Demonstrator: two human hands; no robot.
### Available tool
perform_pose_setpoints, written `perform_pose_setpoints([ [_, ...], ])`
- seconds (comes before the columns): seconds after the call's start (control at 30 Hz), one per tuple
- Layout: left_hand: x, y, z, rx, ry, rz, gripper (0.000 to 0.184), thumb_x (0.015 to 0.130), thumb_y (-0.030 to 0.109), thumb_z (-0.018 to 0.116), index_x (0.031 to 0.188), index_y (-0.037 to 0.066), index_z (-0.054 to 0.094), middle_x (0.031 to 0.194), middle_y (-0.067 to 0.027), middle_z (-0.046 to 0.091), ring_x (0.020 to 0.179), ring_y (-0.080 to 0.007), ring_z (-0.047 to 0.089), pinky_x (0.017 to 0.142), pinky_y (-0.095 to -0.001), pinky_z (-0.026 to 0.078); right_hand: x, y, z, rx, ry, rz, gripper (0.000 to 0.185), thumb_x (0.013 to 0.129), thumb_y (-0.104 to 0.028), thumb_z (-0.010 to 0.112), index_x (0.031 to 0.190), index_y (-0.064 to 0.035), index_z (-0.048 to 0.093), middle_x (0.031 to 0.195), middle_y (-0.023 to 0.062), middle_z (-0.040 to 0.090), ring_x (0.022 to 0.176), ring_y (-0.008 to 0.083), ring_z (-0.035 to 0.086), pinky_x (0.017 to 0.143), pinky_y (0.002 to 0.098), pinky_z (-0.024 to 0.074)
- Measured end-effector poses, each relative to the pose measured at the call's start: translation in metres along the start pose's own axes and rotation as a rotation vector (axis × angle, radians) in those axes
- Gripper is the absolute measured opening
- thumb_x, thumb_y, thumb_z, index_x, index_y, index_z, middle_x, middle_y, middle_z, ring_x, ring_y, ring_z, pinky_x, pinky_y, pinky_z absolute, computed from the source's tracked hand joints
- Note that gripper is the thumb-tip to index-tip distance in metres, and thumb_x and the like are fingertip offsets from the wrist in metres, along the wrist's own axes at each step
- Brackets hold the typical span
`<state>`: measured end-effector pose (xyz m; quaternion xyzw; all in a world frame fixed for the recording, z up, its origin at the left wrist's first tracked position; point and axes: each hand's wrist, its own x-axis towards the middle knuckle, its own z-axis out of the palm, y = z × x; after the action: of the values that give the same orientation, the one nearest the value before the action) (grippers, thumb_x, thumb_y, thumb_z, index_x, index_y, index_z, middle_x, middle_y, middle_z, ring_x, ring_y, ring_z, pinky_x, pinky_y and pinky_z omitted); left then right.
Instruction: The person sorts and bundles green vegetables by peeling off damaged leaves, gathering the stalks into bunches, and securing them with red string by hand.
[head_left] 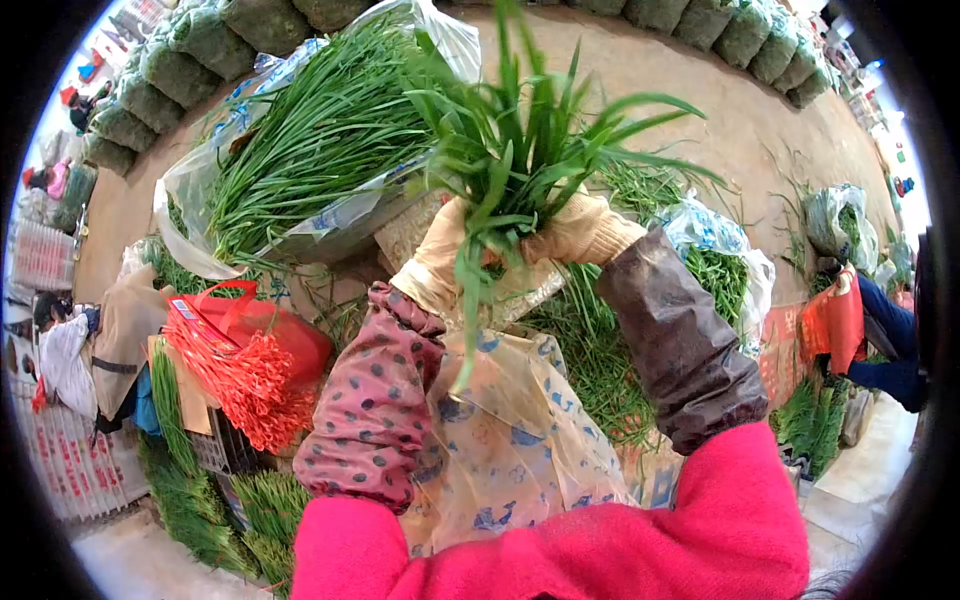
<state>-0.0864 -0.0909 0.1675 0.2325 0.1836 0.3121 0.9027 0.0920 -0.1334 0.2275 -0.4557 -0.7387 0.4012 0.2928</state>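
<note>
A bunch of garlic chives (525, 150) is held up in front of me, its leaf tips fanned upward and slightly blurred. My left hand (437, 258), in a cream knit glove, is closed on the left side of the bunch. On its right side my right hand (585, 228), gloved the same way, also grips it. Leaves cover most of my fingers. A few blades hang down over the plastic apron (520, 430) on my lap. Behind the bunch, a pale board (405, 235) is partly hidden.
A big pile of chives (320, 140) lies on an opened plastic bag at upper left. A red bag (300, 345) with orange-red ties (240, 370) stands left. Loose greens (600, 350) and another bag of greens (715, 280) are right. Full sacks (185, 60) line the back. Another person's leg (885, 340) shows far right.
</note>
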Motion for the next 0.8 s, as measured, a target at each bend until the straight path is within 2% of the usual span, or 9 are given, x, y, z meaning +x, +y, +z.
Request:
perform_pose_setpoints([
  [0.07,0.014,-0.011,-0.003,0.212,0.12,0.122,0.034,0.093,0.03,0.054,0.117,0.006,0.057,0.112,-0.0106,0.063,0.094,-0.0267,0.063,0.079,-0.0408,0.056,0.008,-0.013,0.013,0.096,0.117,0.026,0.043,0.08,-0.029,0.067,0.116,-0.0066,0.061,0.111,0.0121,0.062,0.1,0.0264,0.057,0.086,0.0361,0.047],
  [0.2,0.041,-0.019,-0.025,-0.511,-0.098,-0.207,0.042,0.093,0.035,0.055,0.124,0.006,0.052,0.121,-0.0117,0.058,0.106,-0.0257,0.058,0.086,-0.0426,0.053,0.02,-0.012,0.033,0.108,0.493,-0.249,0.043,0.075,-0.027,0.075,0.107,-0.0029,0.06,0.099,0.0133,0.063,0.088,0.0241,0.059,0.078,0.0353,0.0478],
  [0.33,-0.009,-0.01,0.033,0.407,0.116,0.159,0.053,0.085,0.022,0.067,0.13,0.003,0.046,0.128,-0.0123,0.052,0.117,-0.0313,0.05,0.106,-0.0392,0.038,0.025,-0.017,0.022,-0.073,0.592,-0.231,0.031,0.076,-0.009,0.071,0.105,-0.0032,0.063,0.091,0.0146,0.068,0.082,0.0206,0.066,0.071,0.0325,0.0515],
  [0.47,-0.059,-0.003,0.036,1.361,0.405,0.725,0.075,0.068,-0.005,0.073,0.135,-0.001,0.039,0.123,-0.0096,0.053,0.113,-0.0195,0.051,0.098,-0.0321,0.041,0.028,-0.015,0.009,0.299,0.695,-0.192,0.022,0.078,-0.009,0.071,0.099,-0.0036,0.067,0.089,0.0084,0.07,0.079,0.0153,0.065,0.07,0.0291,0.051],
  [0.53,-0.084,-0.022,0.052,1.008,0.267,0.589,0.073,0.071,-0.003,0.072,0.136,-0.001,0.039,0.118,-0.0114,0.057,0.109,-0.0193,0.055,0.093,-0.0326,0.045,0.016,-0.015,0.012,0.289,0.673,-0.215,0.028,0.078,-0.01,0.071,0.105,-0.004,0.065,0.092,0.0087,0.07,0.081,0.016,0.065,0.072,0.0299,0.0509],
  [0.63,-0.101,-0.058,0.057,0.464,-0.015,-0.211,0.073,0.078,0.021,0.075,0.138,0.003,0.038,0.115,-0.0135,0.06,0.106,-0.022,0.058,0.091,-0.0337,0.047,-0.002,-0.002,0.03,-0.268,0.762,-0.298,0.026,0.082,-0.009,0.07,0.105,-0.0006,0.061,0.097,0.006,0.067,0.087,0.0172,0.063,0.077,0.0305,0.0506],
  [0.67,-0.101,-0.071,0.052,0.406,-0.146,-0.425,0.077,0.079,0.03,0.075,0.14,0.005,0.035,0.119,-0.0153,0.058,0.108,-0.024,0.057,0.091,-0.034,0.046,-0.008,0.01,0.028,0.11,0.716,-0.225,0.023,0.085,-0.01,0.066,0.105,-0.0003,0.061,0.097,0.0065,0.066,0.086,0.0172,0.062,0.076,0.0293,0.05],
  [0.73,-0.105,-0.102,0.056,0.271,-0.18,-0.355,0.083,0.079,0.037,0.074,0.142,0.008,0.03,0.126,-0.0179,0.052,0.11,-0.0244,0.055,0.091,-0.0356,0.046,-0.021,0.011,0.022,0.776,0.763,-0.159,0.019,0.089,-0.011,0.06,0.105,-0.0003,0.06,0.097,0.0066,0.064,0.087,0.0165,0.06,0.076,0.0275,0.049],
  [0.8,-0.1,-0.128,0.057,0.142,-0.223,-0.297,0.089,0.078,0.043,0.074,0.144,0.01,0.025,0.133,-0.0204,0.047,0.113,-0.0247,0.054,0.091,-0.0371,0.046,-0.045,0.009,0.017,0.722,0.763,-0.156,0.022,0.092,-0.009,0.054,0.11,0.003,0.057,0.102,0.0144,0.063,0.091,0.0209,0.06,0.082,0.0298,0.0501],
])
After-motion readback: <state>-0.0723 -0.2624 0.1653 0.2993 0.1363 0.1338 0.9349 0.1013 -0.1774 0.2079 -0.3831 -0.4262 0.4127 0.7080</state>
